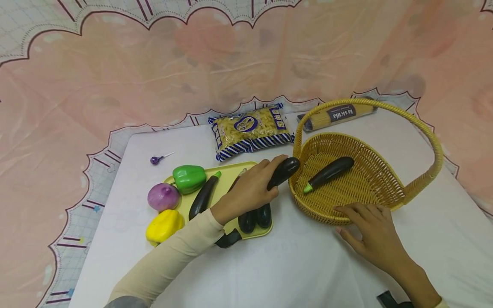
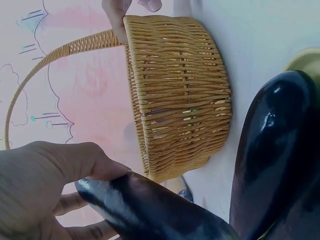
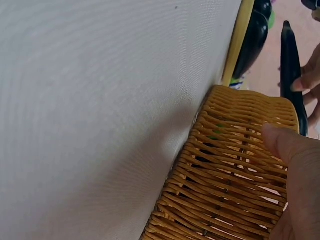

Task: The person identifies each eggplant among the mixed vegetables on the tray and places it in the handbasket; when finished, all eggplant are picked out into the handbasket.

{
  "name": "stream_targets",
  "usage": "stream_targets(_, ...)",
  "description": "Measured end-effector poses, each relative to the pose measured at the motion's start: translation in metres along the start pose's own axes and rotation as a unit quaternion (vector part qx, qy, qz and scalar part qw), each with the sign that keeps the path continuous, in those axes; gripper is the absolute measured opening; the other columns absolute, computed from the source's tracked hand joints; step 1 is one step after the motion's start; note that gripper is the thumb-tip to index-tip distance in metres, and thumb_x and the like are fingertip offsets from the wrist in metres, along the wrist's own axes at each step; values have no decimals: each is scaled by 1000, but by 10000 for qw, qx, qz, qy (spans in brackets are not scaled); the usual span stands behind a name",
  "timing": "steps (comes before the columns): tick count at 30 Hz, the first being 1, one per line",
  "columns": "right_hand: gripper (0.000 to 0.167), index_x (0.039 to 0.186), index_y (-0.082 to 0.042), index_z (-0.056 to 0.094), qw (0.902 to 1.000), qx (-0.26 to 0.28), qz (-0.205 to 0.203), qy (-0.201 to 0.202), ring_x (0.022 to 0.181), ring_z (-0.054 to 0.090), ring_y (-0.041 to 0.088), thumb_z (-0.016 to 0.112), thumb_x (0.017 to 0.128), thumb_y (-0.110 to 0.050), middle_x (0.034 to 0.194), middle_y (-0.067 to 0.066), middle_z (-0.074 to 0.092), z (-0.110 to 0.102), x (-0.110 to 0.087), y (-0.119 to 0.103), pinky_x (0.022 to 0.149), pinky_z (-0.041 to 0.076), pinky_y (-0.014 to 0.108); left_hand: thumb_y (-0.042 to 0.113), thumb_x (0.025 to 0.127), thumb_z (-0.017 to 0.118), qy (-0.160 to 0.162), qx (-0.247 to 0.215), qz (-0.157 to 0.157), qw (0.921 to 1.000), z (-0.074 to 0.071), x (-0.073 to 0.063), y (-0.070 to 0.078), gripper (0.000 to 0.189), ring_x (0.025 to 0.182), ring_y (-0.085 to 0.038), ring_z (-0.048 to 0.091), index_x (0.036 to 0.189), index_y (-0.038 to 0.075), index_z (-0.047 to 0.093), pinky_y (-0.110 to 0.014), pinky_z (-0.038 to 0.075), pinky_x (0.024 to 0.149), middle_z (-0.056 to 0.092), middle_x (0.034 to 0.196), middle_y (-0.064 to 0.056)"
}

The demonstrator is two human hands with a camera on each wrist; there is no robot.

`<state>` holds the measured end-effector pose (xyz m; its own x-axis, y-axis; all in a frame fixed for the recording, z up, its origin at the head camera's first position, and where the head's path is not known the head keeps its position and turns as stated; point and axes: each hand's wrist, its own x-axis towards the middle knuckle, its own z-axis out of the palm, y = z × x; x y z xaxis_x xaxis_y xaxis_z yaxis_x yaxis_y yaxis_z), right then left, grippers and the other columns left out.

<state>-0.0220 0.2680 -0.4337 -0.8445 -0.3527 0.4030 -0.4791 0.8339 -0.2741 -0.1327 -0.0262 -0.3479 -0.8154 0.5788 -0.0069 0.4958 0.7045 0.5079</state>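
- White cloth-covered table (image 1: 308,265), lying beneath the things in front of me.
- Round-sided, golden-brown wicker basket (image 1: 360,186) with a tall arched handle (image 1: 438,158), at my right; it holds one eggplant.
- Shallow, pale-yellow tray (image 1: 227,176), round-cornered, left of the basket, with more dark eggplants on it.
- Plump clear plastic bag of yellow pasta (image 1: 250,130), edged in blue and white stripes, beyond the tray and left of the basket.
- My right hand (image 1: 369,229): fingers over the basket's near rim, thumb on the outer side. How hard it grips, I cannot tell.
- My left hand (image 1: 254,184): thumb and fingers curled round a long, glossy, dark-purple eggplant (image 1: 285,171), only its width apart.
- That held eggplant is beside the basket's left rim — touching or not, I cannot tell. Its long axis slants from near left to far right, blunt end out past my fingertips toward the handle's left foot. My right hand is well apart from it.
- Dark, green-stemmed eggplant (image 1: 331,173) on the basket floor: nearly the same slant, stem end nearest me.
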Motion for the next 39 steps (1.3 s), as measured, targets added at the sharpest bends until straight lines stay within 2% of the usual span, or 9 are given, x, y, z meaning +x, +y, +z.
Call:
stream_targets(20,45,120,-15,66,10000,-13,-9,54,96,56,27,76,81,-34,105,3,64,0,0,1,85,31,49,16,89,66,2,-36,155,9999,4,7,4,72,94,-20,58,153,26,32,-37,51,74,59,115,-9)
stream_targets(30,45,120,-15,66,10000,6,-8,48,95,56,27,77,80,-33,105,3,64,1,0,1,86,31,50,17,89,68,-46,-13,108,9999,6,13,8,74,94,-20,59,152,29,32,-38,53,70,60,115,-9)
stream_targets(39,44,119,-15,66,10000,8,10,44,95,55,27,77,79,-32,105,3,64,1,0,1,85,31,50,16,89,68,53,143,269,9995,10,18,11,74,94,-22,60,152,26,33,-36,51,71,60,116,-11)
